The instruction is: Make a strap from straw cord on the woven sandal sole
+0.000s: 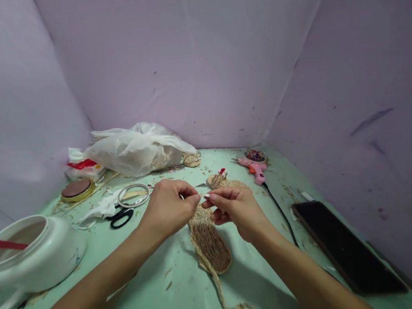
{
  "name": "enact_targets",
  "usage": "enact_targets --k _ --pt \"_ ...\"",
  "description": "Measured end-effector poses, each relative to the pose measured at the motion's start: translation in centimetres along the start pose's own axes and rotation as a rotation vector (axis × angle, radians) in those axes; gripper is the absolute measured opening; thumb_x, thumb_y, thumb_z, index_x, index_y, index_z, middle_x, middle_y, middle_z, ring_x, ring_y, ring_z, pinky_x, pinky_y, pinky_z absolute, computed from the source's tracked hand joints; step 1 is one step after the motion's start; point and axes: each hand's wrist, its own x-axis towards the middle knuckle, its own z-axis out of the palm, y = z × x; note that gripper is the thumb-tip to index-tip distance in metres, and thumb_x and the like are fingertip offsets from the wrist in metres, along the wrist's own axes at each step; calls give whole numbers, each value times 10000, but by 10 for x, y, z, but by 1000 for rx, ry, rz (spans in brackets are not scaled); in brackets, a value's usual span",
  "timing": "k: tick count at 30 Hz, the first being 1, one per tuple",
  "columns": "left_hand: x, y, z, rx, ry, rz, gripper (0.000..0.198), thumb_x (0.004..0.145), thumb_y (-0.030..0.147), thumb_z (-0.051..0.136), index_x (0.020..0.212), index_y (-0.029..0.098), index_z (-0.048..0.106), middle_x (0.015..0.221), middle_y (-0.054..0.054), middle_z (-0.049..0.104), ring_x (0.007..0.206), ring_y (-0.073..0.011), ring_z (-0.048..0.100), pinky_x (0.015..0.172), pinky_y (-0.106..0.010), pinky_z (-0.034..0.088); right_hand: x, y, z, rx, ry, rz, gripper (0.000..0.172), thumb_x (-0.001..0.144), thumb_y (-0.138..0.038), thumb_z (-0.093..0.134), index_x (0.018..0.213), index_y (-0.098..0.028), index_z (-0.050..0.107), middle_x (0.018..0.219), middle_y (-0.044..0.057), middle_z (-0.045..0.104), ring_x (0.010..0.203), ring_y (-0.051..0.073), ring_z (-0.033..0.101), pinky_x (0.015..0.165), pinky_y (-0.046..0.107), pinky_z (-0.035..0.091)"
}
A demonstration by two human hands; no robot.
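A long oval piece of coiled, braided rope point(211, 246), tan at the far end and brown at the near end, lies on the table under my hands. A loose braid tail point(220, 289) trails from it toward me. Just above its far end, my left hand point(172, 203) is closed with thumb and forefinger pinched together. My right hand point(235, 209) faces it, thumb and forefinger also pinched and the other fingers curled. The fingertips almost meet; whatever lies between them is too small to make out. Beyond sits another coiled rope piece point(225, 180) with a red bit on top.
A pink glue gun point(255, 169) with a black cord and a dark phone point(347, 247) lie to the right. On the left are black scissors point(121, 217), a metal ring point(133, 195), a round tin point(77, 189) and a white pot point(37, 252). Behind rests a plastic bag point(139, 149).
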Motion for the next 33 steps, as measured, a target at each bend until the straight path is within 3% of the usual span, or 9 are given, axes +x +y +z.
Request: enact_targets --k 5,9,14,17,20,26,29,31,33 --pt "-3 1 4 31 -40 2 212 677 286 528 658 171 705 567 -9 645 534 -127 517 517 -231 360 0 4 1 -26 -35 -57 146 575 -245 659 664 -129 662 578 8 652 371 76 535 369 195 440" --pt "-4 2 5 85 -33 -18 220 674 279 515 654 169 704 581 -20 653 545 -135 529 523 -239 361 -5 8 4 -153 -58 -177 139 630 -243 614 683 -136 686 514 -11 615 406 85 548 409 193 440" --pt "-5 3 6 115 -32 -24 209 666 270 514 618 158 684 550 -26 627 532 -138 512 517 -243 356 -7 11 4 -292 -90 -312 172 686 -249 566 745 -156 700 592 3 640 462 98 571 457 209 445" --pt "-2 2 -1 48 -58 0 203 669 272 516 612 151 669 515 -5 591 497 -117 478 490 -226 342 1 14 -2 -331 -39 -314 190 699 -268 556 758 -143 687 655 32 664 503 119 587 496 236 458" --pt "6 -2 -17 23 23 -28 200 667 289 528 605 145 654 482 17 548 451 -97 431 475 -218 333 7 14 -8 -520 -11 -295 198 686 -303 587 759 -147 684 675 52 675 562 151 593 538 265 449" --pt "16 -8 -41 131 218 -117 190 653 307 548 616 161 665 483 20 533 461 -101 428 470 -223 314 -21 21 12 -1093 -248 -420 355 580 -448 702 850 -218 683 773 48 672 694 211 586 595 295 387" --pt "16 -10 -40 161 194 -115 178 654 298 551 587 165 648 494 16 537 467 -102 430 460 -222 299 -33 33 24 -1323 -398 -517 119 638 -287 659 713 -196 680 730 63 661 723 230 575 560 284 339" --pt "15 -12 -40 180 161 -113 214 663 322 549 534 163 613 460 16 504 440 -98 405 435 -223 272 -31 38 24 -1308 -359 -532 115 684 -160 561 635 -191 660 665 47 652 655 193 570 535 270 317" --pt "15 -13 -40 165 120 -121 297 675 375 542 476 157 569 417 13 463 402 -93 380 409 -226 246 -22 37 18 -1114 -167 -509 163 722 -174 519 642 -193 659 622 27 644 581 157 552 528 259 327"
